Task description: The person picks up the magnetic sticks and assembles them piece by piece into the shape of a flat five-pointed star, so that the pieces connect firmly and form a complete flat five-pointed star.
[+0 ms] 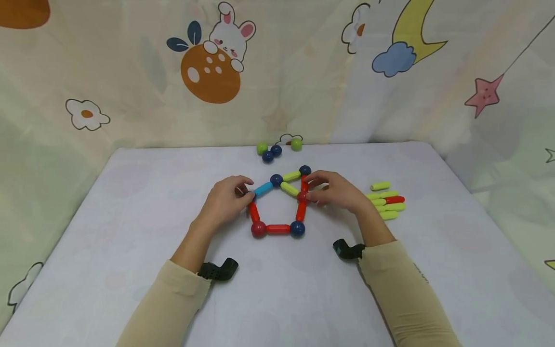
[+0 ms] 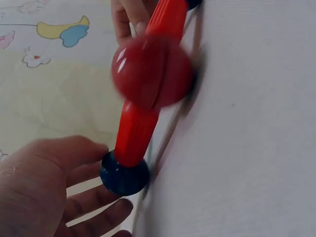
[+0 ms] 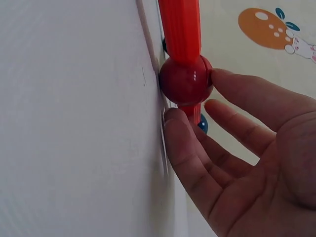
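On the table lies a figure of coloured balls and short rods. Red rods (image 1: 278, 229), a light-blue rod (image 1: 263, 188) and a yellow-green rod (image 1: 289, 189) form a five-sided ring; another yellow-green rod (image 1: 291, 176) and a red rod add a triangle at the upper right, topped by a dark blue ball (image 1: 305, 170). My left hand (image 1: 226, 201) holds the ring's left corner ball, a blue ball (image 2: 123, 175), between thumb and fingers. Thumb and fingertips of my right hand (image 1: 337, 191) pinch the red ball (image 3: 185, 81) at the right corner.
Several loose yellow-green rods (image 1: 390, 207) and a red rod (image 1: 395, 199) lie right of my right hand. Behind the figure sit green balls (image 1: 297, 144) and dark blue balls (image 1: 268, 156), near the table's back edge. A printed cloth (image 1: 303, 72) hangs behind.
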`<state>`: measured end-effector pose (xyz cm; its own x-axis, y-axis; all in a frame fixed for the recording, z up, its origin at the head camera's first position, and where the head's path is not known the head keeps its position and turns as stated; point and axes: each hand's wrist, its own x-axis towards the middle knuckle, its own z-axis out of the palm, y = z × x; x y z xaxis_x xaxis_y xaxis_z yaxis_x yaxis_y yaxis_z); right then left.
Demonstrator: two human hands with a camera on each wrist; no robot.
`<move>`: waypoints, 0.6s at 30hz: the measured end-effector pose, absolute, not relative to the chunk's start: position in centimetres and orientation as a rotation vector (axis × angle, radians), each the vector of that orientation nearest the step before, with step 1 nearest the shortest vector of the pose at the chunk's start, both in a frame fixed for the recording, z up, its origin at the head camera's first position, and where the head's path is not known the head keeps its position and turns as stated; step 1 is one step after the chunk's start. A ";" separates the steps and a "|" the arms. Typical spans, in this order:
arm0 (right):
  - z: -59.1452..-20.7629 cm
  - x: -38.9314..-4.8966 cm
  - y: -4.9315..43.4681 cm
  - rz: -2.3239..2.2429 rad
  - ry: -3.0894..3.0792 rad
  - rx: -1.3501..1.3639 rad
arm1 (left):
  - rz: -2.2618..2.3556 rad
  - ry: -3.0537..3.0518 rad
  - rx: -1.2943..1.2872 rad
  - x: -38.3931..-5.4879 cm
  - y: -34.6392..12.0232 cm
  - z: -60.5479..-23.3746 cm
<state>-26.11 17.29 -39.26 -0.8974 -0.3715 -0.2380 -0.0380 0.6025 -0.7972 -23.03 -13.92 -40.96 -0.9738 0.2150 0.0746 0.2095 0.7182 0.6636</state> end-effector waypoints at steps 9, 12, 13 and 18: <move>-39.6 -25.6 16.3 -1.319 2.464 -0.370 | 1.093 2.783 0.475 -23.0 -14.0 -40.7; -40.0 -25.7 16.0 -1.358 2.467 -0.375 | 1.102 2.746 0.489 -22.9 -14.0 -40.7; -40.2 -25.8 15.8 -1.373 2.464 -0.372 | 1.102 2.739 0.495 -22.9 -13.9 -40.7; -40.5 -26.0 15.2 -1.403 2.488 -0.378 | 1.098 2.777 0.499 -22.9 -13.7 -40.8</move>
<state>-26.01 15.17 -40.53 -0.9326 -0.3477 -0.0965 -0.0973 0.4999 -0.8606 -22.91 -13.69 -40.80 -0.9394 0.3426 0.0153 0.2604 0.6836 0.6818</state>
